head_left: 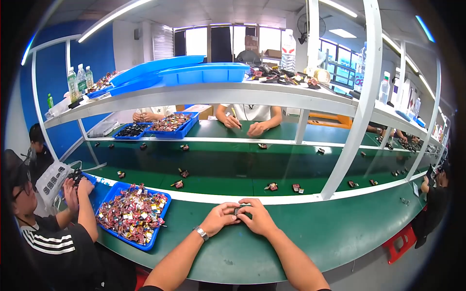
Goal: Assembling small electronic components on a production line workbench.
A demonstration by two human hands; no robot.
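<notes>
Both my hands meet over the green bench in front of me. My left hand (pixel 220 219) wears a metal watch at the wrist, and its fingers close on a small dark part (pixel 237 211). From the other side my right hand (pixel 257 217) pinches the same part between thumb and fingers. Most of the piece is hidden by my fingertips, so its kind does not show. To the left of my hands stands a blue tray (pixel 164 213), heaped with small red, white and yellow pieces (pixel 131 213).
Beyond a white rail, a green conveyor belt (pixel 218 167) carries scattered small assemblies (pixel 273 186). A white post (pixel 357 106) rises right of my hands, under a shelf (pixel 194 93) with blue trays. A co-worker (pixel 53 237) sits close on my left; another person (pixel 250 114) works across the belt.
</notes>
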